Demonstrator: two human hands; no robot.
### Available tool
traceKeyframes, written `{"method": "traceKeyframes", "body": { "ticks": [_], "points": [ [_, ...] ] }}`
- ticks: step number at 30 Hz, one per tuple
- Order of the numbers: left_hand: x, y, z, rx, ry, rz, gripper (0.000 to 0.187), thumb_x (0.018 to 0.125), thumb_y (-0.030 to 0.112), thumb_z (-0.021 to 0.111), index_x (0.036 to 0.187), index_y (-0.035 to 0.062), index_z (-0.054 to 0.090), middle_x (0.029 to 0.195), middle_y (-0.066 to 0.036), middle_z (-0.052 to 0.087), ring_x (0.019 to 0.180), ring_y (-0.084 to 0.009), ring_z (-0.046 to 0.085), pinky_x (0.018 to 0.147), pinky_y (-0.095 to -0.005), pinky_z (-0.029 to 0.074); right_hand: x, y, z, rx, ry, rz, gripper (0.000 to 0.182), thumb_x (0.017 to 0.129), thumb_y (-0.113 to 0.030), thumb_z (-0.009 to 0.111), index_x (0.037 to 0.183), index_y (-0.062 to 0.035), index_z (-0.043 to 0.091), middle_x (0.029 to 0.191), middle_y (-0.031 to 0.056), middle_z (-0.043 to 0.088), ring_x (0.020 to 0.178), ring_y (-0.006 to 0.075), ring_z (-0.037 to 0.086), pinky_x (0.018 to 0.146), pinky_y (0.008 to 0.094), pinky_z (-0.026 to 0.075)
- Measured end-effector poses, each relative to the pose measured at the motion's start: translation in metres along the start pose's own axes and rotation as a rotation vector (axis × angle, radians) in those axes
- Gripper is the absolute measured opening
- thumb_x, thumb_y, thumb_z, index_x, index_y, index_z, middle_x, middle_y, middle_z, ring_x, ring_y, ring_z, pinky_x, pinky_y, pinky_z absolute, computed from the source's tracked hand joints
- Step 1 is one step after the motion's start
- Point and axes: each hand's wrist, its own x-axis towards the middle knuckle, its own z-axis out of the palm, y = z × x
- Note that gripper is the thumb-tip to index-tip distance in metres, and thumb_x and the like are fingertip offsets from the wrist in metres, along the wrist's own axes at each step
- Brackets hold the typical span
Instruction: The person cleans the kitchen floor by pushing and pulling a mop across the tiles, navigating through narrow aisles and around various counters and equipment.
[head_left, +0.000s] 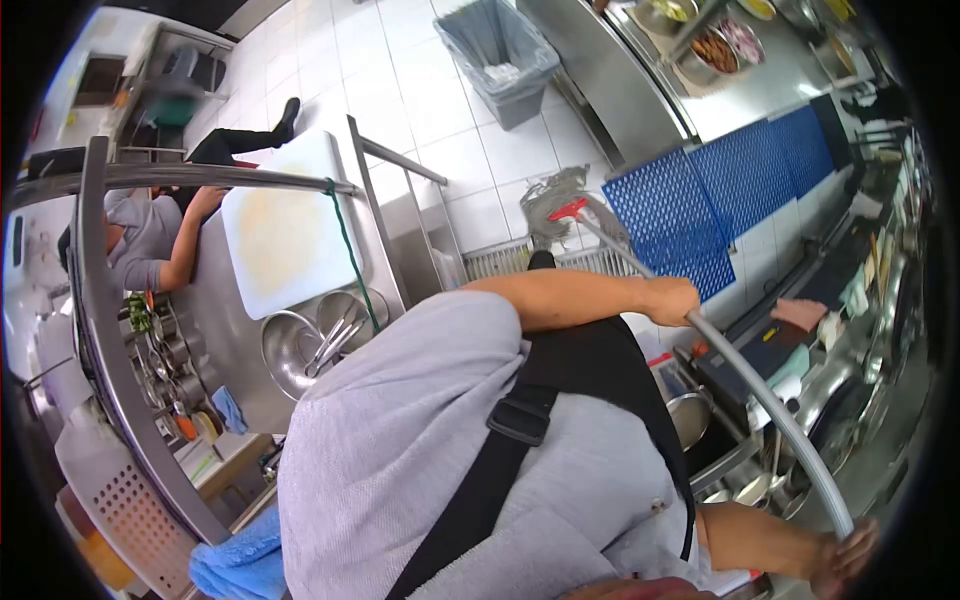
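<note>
A long grey pole (pixel 765 400) runs from the lower right up to a red head (pixel 568 209) on the wet tiled floor. Partway along the pole, my left hand (pixel 670 301) is closed around it. The pole's far end, at the lower right, is gripped by my right hand (pixel 845 562), partly in shadow. The red head rests on a dark wet patch (pixel 550 190) beside a floor drain grate (pixel 500 260).
Blue perforated mats (pixel 665 200) lie to the right of the drain. A lined grey bin (pixel 500 60) stands at the top. On the left are a steel counter with a white cutting board (pixel 290 225), metal bowls (pixel 290 350) and another person (pixel 150 230).
</note>
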Motion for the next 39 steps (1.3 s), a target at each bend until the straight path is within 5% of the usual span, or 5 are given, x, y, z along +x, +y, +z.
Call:
{"method": "traceKeyframes", "body": {
  "ticks": [2,9,14,30,39],
  "points": [
    [-0.025,-0.019,-0.032,0.041,0.015,-0.070,0.027,0.080,0.031,0.060,0.078,0.0063,0.072,0.078,-0.019,0.068,0.077,-0.0398,0.067,0.070,-0.0483,0.053,-0.008,0.009,-0.054,-0.044,-0.024,0.040,0.024,0.093,-0.020,0.052,0.071,-0.0129,0.048,0.056,0.0008,0.049,0.055,0.0110,0.050,0.064,0.0246,0.042],
    [-0.153,-0.230,-0.129,0.278,0.446,-0.442,0.016,0.075,0.025,0.066,0.075,0.0093,0.069,0.075,-0.018,0.067,0.076,-0.0410,0.065,0.077,-0.0488,0.052,0.007,0.255,0.077,0.341,0.207,0.099,0.038,0.101,-0.030,0.050,0.070,-0.0152,0.035,0.052,-0.0033,0.032,0.046,0.0085,0.029,0.050,0.0303,0.022],
    [-0.240,-0.274,-0.214,0.383,0.749,-1.050,0.028,0.084,0.037,0.066,0.085,0.0084,0.069,0.103,-0.017,0.065,0.111,-0.0342,0.058,0.081,-0.0550,0.051,0.021,0.402,0.165,0.194,0.021,0.294,0.034,0.103,-0.023,0.043,0.072,-0.0113,0.034,0.060,0.0010,0.035,0.058,0.0146,0.039,0.074,0.0396,0.043],
    [-0.360,-0.272,-0.485,0.571,0.927,-1.228,0.015,0.082,0.016,0.064,0.094,0.0081,0.069,0.108,-0.015,0.058,0.113,-0.0338,0.050,0.086,-0.0553,0.045,0.199,0.565,0.282,0.509,-0.251,0.263,0.046,0.096,-0.042,0.058,0.068,-0.0089,0.044,0.067,0.0046,0.050,0.070,0.0207,0.055,0.096,0.0491,0.043],
    [-0.547,-0.463,-0.523,0.305,1.330,-1.271,0.016,0.083,0.023,0.072,0.090,0.0122,0.063,0.113,-0.009,0.058,0.117,-0.0336,0.050,0.089,-0.0655,0.041,0.257,0.686,0.502,0.247,-0.795,0.286,0.018,0.089,-0.003,0.061,0.072,0.0002,0.056,0.078,0.0110,0.063,0.085,0.0268,0.065,0.097,0.0473,0.047]
  ]
}}
